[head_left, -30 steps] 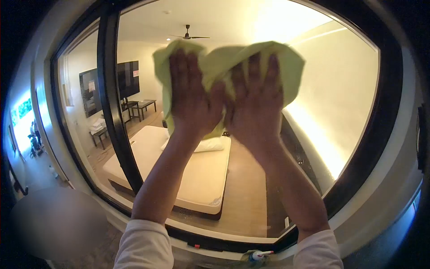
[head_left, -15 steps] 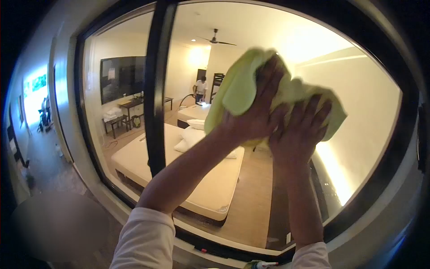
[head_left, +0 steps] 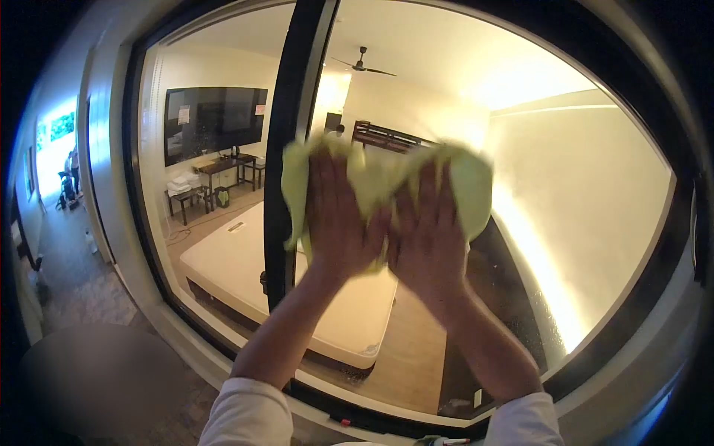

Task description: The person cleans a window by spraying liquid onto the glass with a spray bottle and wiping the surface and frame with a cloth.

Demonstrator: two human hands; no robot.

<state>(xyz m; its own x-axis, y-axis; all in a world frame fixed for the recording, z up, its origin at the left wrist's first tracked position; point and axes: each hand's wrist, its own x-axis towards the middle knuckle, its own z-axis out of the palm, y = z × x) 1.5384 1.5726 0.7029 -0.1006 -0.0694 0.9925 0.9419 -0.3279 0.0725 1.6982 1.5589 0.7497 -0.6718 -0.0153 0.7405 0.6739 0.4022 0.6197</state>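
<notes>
One yellow-green cloth (head_left: 476,189), spread against the window glass (head_left: 595,171), its edge overlapping the black mullion (head_left: 294,89). Looks light, soft and floppy, likely to bunch if pushed edge-on; best held centrally. Lies beneath left hand (head_left: 336,223) and right hand (head_left: 430,230), grip opened flat, pinching nothing. Beyond the pane, a mattress (head_left: 349,316).

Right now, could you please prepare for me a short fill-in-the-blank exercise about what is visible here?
The left hand and the right hand press yellow-green ____ against the window. Beyond the glass, a dark, bladed ____ hangs from the ceiling. A large black screen is mounted on the ____.
Missing words: cloth; fan; wall.
</notes>
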